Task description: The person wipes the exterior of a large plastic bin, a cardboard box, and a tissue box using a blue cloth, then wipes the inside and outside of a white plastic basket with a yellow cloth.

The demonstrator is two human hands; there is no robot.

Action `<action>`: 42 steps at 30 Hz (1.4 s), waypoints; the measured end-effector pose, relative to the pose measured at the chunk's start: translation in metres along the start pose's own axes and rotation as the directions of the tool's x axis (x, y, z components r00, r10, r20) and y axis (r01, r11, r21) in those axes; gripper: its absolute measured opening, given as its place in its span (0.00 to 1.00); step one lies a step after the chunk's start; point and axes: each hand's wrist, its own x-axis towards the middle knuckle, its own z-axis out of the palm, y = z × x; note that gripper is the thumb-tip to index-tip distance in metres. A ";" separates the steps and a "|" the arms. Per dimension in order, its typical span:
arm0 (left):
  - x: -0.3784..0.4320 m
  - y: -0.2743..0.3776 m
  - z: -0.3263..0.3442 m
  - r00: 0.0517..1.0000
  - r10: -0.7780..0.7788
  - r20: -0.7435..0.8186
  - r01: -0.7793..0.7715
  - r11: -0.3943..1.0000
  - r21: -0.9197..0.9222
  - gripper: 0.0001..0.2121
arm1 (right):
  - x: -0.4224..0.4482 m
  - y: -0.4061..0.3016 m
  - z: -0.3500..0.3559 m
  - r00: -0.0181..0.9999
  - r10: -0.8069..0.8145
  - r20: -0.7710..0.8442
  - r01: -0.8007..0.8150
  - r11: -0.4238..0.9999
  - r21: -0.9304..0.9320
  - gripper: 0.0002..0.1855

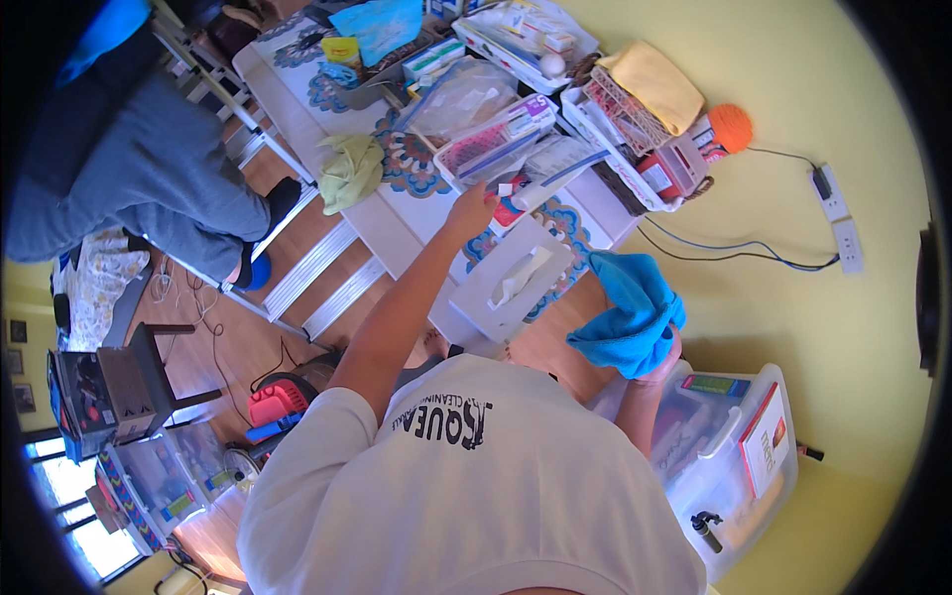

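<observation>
A blue cloth hangs bunched in my right hand, which grips it from below, to the right of the table. My left hand reaches over the table, its fingers at a small red packet. The fingertips are partly hidden, so I cannot tell whether they grip the packet. Just beyond that hand stands a shallow white basket with a zip bag box and clear plastic bags. Nearer to me is a white tissue box with a tissue sticking out.
A yellow-green cloth lies at the table's left edge. Another person is on an aluminium ladder at left. More baskets and orange yarn stand by the wall. A clear plastic bin is at right; cables run along the wall.
</observation>
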 end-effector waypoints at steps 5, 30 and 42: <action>-0.061 0.068 -0.017 0.843 0.327 0.428 -0.453 0.860 0.235 0.21 | -0.017 -0.011 -0.015 0.988 -0.125 -0.089 0.124 0.992 -0.021 0.22; -0.153 0.017 -0.059 0.949 0.161 0.270 -0.295 0.754 0.588 0.30 | 0.053 0.067 -0.034 0.956 0.278 -0.096 -0.290 0.944 -0.155 0.22; -0.114 0.023 -0.059 0.925 0.374 -0.062 -0.260 0.745 0.614 0.22 | 0.055 0.089 -0.006 0.882 0.307 -0.359 -0.448 0.784 -0.429 0.16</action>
